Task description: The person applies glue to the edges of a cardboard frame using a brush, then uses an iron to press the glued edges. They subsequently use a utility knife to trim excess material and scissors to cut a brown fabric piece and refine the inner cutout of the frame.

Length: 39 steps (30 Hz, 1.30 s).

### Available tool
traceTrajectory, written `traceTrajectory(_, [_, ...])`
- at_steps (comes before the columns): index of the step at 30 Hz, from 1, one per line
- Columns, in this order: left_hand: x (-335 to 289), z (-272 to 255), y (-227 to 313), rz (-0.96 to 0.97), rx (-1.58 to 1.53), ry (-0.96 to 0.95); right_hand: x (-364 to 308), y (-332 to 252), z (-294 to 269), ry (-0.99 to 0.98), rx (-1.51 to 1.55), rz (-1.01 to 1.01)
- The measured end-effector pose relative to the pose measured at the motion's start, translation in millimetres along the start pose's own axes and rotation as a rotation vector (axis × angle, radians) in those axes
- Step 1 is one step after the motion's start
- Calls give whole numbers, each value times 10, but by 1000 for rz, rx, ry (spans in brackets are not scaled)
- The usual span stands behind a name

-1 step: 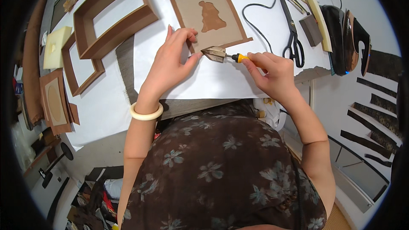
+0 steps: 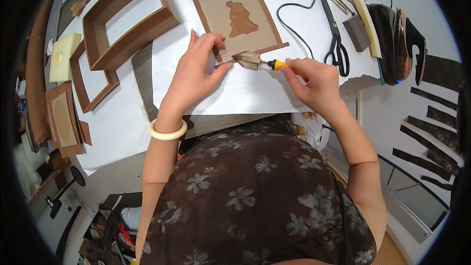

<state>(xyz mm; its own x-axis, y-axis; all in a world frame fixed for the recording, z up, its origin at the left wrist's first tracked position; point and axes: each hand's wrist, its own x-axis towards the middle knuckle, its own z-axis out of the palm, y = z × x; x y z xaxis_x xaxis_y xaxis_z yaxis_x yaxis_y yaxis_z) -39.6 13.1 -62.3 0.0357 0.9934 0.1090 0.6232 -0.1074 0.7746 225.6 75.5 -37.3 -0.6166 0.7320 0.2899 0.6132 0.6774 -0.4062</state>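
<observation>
A beige rectangular panel with brown edge strips lies in front of me, a brown irregular shape in its middle. My left hand is at its near left corner, with curled fingers on the panel and the thumb at the near edge, where a bit of brown strip shows. In my right hand is the yellow and black handle of a small iron with a pointed metal head. Its tip rests at the panel's near edge, close to my left thumb. What lies under the metal head is hidden.
Brown open frames stand at the left, near a cream foam block and an oval-window panel. To the right are a black cord, black scissors and a dark grey block. White paper covers the table.
The iron's head has shifted slightly along the panel's near edge. More of the brown strip shows beside my left thumb. Both hands keep nearly the same places.
</observation>
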Motion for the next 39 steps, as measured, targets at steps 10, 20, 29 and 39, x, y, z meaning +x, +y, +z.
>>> traceTrajectory(10, [41, 93, 10, 77, 199, -15, -20, 550, -347, 127, -102, 178])
traceTrajectory(20, [483, 472, 250, 482, 694, -113, -18, 845, -236, 498, 966, 587])
traceTrajectory(29, [735, 79, 387, 715, 947, 130, 99, 967, -257, 662, 1005, 601])
traceTrajectory(39, [606, -880, 835, 171, -322, 482, 212, 923, -434, 635, 1276, 511])
